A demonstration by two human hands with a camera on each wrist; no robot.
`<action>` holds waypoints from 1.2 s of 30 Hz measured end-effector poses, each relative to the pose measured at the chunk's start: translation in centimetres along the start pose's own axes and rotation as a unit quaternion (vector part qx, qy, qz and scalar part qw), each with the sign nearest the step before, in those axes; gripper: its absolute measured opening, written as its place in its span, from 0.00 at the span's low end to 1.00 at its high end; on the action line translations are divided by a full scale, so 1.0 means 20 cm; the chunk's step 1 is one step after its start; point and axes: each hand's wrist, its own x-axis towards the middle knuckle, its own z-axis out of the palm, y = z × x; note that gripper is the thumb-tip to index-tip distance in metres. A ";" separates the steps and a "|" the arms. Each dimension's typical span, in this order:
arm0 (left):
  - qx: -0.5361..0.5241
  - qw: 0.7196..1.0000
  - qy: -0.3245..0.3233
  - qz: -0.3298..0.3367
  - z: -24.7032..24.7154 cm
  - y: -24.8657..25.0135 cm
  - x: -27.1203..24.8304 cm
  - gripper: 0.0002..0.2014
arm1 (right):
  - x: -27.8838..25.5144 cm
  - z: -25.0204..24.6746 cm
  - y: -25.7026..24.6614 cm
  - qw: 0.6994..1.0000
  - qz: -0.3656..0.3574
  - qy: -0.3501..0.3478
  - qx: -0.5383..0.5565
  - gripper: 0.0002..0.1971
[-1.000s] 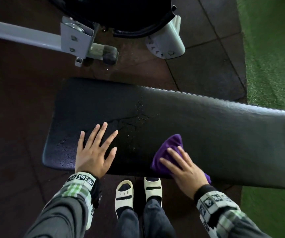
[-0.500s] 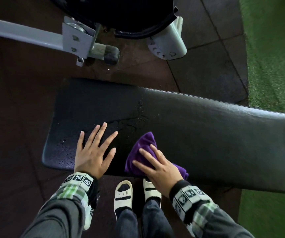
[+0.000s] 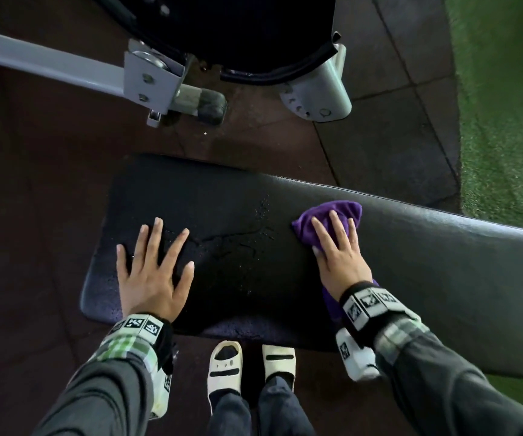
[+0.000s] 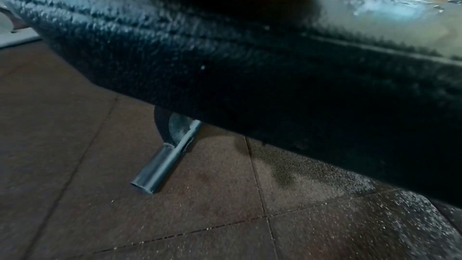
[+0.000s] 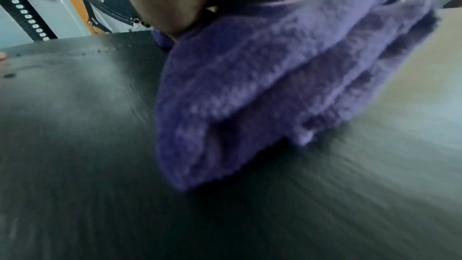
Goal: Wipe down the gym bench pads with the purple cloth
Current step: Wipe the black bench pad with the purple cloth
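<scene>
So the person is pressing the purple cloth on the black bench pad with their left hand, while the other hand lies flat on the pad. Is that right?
Not quite: the head view shows the right hand pressing the purple cloth on the black bench pad. The left hand is the one lying flat on the pad, fingers spread, with no cloth under it.

No text, brand or number can be read; the wrist bands (image 3: 369, 304) carry only black-and-white coded square patterns.
</scene>
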 end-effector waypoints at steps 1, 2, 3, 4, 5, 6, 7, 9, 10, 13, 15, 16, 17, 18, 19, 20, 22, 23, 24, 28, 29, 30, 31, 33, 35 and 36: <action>-0.001 1.000 0.003 -0.001 0.00 0.00 0.00 0.29 | 0.06 0.00 -0.06 1.000 0.017 -0.008 0.004 0.28; -0.001 1.000 0.005 -0.001 0.00 0.00 0.00 0.28 | 0.11 0.00 -0.12 1.000 0.022 -0.011 0.004 0.28; -0.001 1.000 0.006 -0.001 0.00 0.00 0.00 0.28 | 0.15 -0.01 -0.18 1.000 0.011 -0.008 0.003 0.28; 0.001 1.000 0.006 -0.003 0.00 0.01 0.00 0.28 | 0.18 0.00 -0.25 1.000 -0.014 -0.002 -0.006 0.28; 0.003 1.000 0.005 -0.005 0.00 0.01 0.00 0.29 | 0.19 0.01 -0.30 0.998 -0.051 0.000 -0.021 0.29; 0.006 1.000 0.004 -0.007 0.00 0.01 0.00 0.29 | 0.19 0.02 -0.35 0.995 -0.097 0.002 -0.037 0.28; 0.006 1.000 0.004 -0.007 0.00 0.00 0.00 0.29 | 0.16 0.05 -0.39 0.988 -0.147 0.001 -0.055 0.27; 0.005 1.000 0.006 -0.003 0.00 0.00 0.01 0.29 | 0.06 0.08 -0.41 0.964 -0.249 -0.016 -0.094 0.29; 0.005 1.000 0.007 0.000 0.00 0.00 0.01 0.28 | 0.00 0.10 -0.38 0.949 -0.293 -0.030 -0.112 0.31; 0.003 1.000 0.012 0.003 -0.01 0.00 0.00 0.28 | -0.13 0.08 -0.20 0.928 -0.341 -0.059 -0.137 0.33; 0.000 1.000 0.012 0.002 -0.01 0.00 0.00 0.28 | -0.14 0.04 -0.07 0.943 -0.303 -0.050 -0.127 0.32; -0.002 1.000 0.012 0.002 -0.01 0.00 0.01 0.28 | -0.12 0.01 -0.02 0.954 -0.271 -0.048 -0.118 0.32; -0.003 1.000 0.012 0.002 -0.01 0.00 0.01 0.28 | -0.09 -0.02 0.01 0.965 -0.236 -0.047 -0.107 0.31; -0.004 1.000 0.012 0.001 -0.01 0.00 0.01 0.28 | -0.05 -0.04 0.01 0.973 -0.203 -0.046 -0.094 0.30; -0.004 1.000 0.013 0.000 -0.01 0.00 0.01 0.28 | 0.00 -0.05 -0.01 0.981 -0.173 -0.044 -0.082 0.28; -0.003 1.000 0.013 -0.001 0.00 0.00 0.01 0.28 | 0.06 -0.05 -0.04 0.986 -0.145 -0.041 -0.072 0.27; -0.001 1.000 0.011 -0.003 0.00 0.01 0.01 0.28 | 0.15 -0.05 -0.17 0.991 -0.115 -0.027 -0.062 0.27; 0.000 1.000 0.009 -0.004 0.00 0.00 0.01 0.28 | 0.17 -0.04 -0.24 0.991 -0.118 -0.016 -0.061 0.27; 0.000 1.000 0.006 -0.005 0.00 0.00 0.01 0.28 | 0.17 -0.03 -0.32 0.988 -0.137 -0.001 -0.068 0.27; -0.001 1.000 0.000 -0.007 -0.01 0.00 0.01 0.28 | 0.01 0.08 -0.42 0.951 -0.293 0.003 -0.104 0.30; -0.003 1.000 0.000 -0.006 -0.01 0.00 0.01 0.28 | -0.05 0.10 -0.38 0.939 -0.324 -0.012 -0.114 0.31; -0.005 1.000 0.000 -0.004 -0.01 0.00 0.01 0.28 | -0.10 0.11 -0.32 0.929 -0.345 -0.025 -0.131 0.33; -0.005 1.000 0.000 -0.003 -0.01 0.00 0.01 0.28 | -0.14 0.11 -0.26 0.923 -0.354 -0.034 -0.145 0.34; -0.005 1.000 0.000 -0.001 -0.02 0.00 0.01 0.28 | -0.17 0.08 -0.13 0.933 -0.329 -0.024 -0.143 0.33; -0.006 1.000 0.000 -0.001 -0.02 0.00 0.01 0.28 | -0.13 0.03 -0.04 0.957 -0.266 -0.004 -0.115 0.31; -0.005 1.000 0.000 -0.001 -0.02 0.00 0.01 0.28 | -0.10 0.01 -0.02 0.968 -0.231 0.000 -0.098 0.29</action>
